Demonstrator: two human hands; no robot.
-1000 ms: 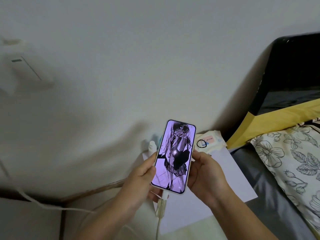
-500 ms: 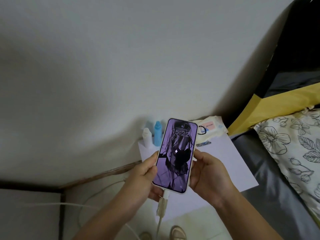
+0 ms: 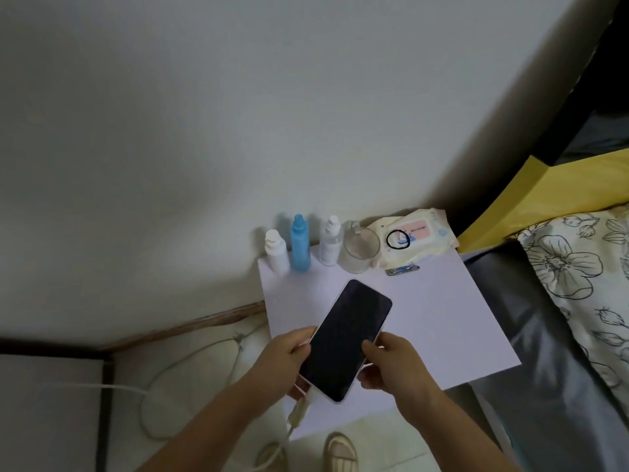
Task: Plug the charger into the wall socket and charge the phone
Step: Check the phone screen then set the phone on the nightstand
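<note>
A: What are the hands doing?

B: Both grip a phone (image 3: pixel 345 340) over the near part of a small white desk (image 3: pixel 442 321). The left hand (image 3: pixel 289 356) is closed on the phone's left edge, thumb on the rim and fingers underneath. The right hand (image 3: pixel 388 364) is closed on its right edge, thumb resting on the glass near the lower corner.

A: How does the phone sit?

B: Face up, screen dark, tilted so its top points toward the far right of the desk. I cannot tell whether it touches the desk.

A: And the charger?

B: A white cable (image 3: pixel 292 424) is plugged into the phone's bottom end, just below the left hand. From there it drops toward the floor and loops away to the left of the desk. The wall socket is out of view.

A: What else is on the desk?

B: Along its far edge, against the wall, stand a white bottle (image 3: pixel 276 248), a blue bottle (image 3: pixel 300 243), a clear bottle (image 3: pixel 330 241) and a glass (image 3: pixel 360 247). To the right of the glass lies a pack of wipes (image 3: pixel 413 238) with a black hair tie (image 3: pixel 397 239) on top. Just in front of the pack is a small metal clip (image 3: pixel 403 269).

A: Anything beside the desk?

B: A bed (image 3: pixel 551 335) with a flowered pillow (image 3: pixel 578 267) to its right. A sandalled foot (image 3: pixel 340 453) stands on the floor at its near edge.
</note>
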